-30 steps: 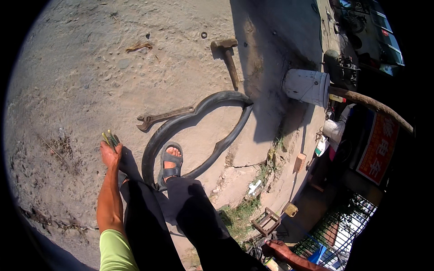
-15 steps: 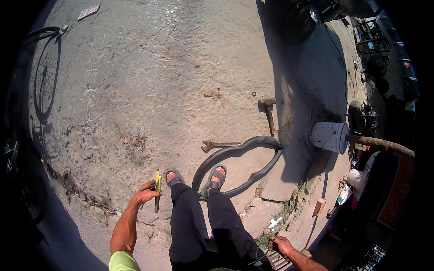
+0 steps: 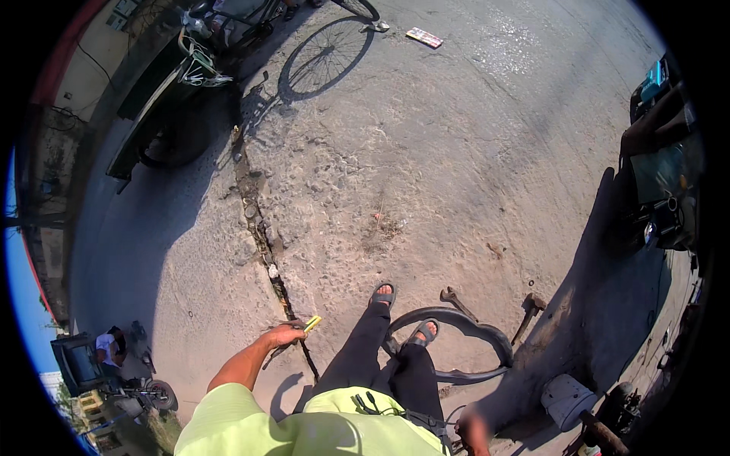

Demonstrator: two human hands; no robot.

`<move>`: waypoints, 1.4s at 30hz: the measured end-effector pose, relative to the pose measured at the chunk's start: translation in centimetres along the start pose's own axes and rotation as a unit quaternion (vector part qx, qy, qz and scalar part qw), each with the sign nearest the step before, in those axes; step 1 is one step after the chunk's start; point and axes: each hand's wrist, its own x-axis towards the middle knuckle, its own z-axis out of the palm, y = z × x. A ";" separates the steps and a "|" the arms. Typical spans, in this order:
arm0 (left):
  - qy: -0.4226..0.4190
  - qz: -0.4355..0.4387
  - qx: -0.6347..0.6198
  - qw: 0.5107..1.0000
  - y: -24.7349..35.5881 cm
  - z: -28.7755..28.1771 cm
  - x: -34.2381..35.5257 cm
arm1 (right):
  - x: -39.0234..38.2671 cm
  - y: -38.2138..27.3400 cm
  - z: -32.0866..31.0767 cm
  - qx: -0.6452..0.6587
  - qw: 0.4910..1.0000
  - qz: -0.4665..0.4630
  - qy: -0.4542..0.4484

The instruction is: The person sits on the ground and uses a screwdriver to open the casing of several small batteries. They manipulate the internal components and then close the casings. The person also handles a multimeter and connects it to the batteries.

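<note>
My left hand (image 3: 283, 334), held out to the left of my legs, is closed around a slim tool with a yellow part (image 3: 312, 324) that sticks out past the fingers; its exact kind is not clear. My right hand (image 3: 473, 432) hangs at the lower edge, smeared, so its fingers do not show. On the ground a black rubber tyre or tube (image 3: 498, 337) lies in a bent loop around my right foot (image 3: 427, 331). An open-ended wrench (image 3: 457, 302) lies against its far side. A hammer (image 3: 528, 319) rests just right of the loop.
A white bucket (image 3: 567, 401) with a wooden pole lies at the lower right. A crack (image 3: 262, 235) runs through the pavement on the left. A cart (image 3: 163, 114) and a bicycle wheel (image 3: 357, 7) stand beyond; a person (image 3: 111, 348) is far left beside a vehicle.
My view has swung left, so the tyre, wrench, hammer and bucket appear farther right. The cart and the far-left person have come into view. My left hand still grips the yellow tool.
</note>
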 end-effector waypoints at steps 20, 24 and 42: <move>0.068 -0.123 -0.457 0.878 -24.7 29.1 -18.7 | -0.9 -28.1 3.1 -0.226 0.954 -0.194 0.017; 0.054 -0.068 -0.431 0.898 -30.8 31.9 -16.8 | -2.7 -27.7 12.0 -0.282 0.940 -0.192 -0.018; 0.147 -0.046 -0.544 0.825 -42.6 21.2 -22.2 | -7.0 -16.1 34.5 -0.587 0.758 -0.277 -0.062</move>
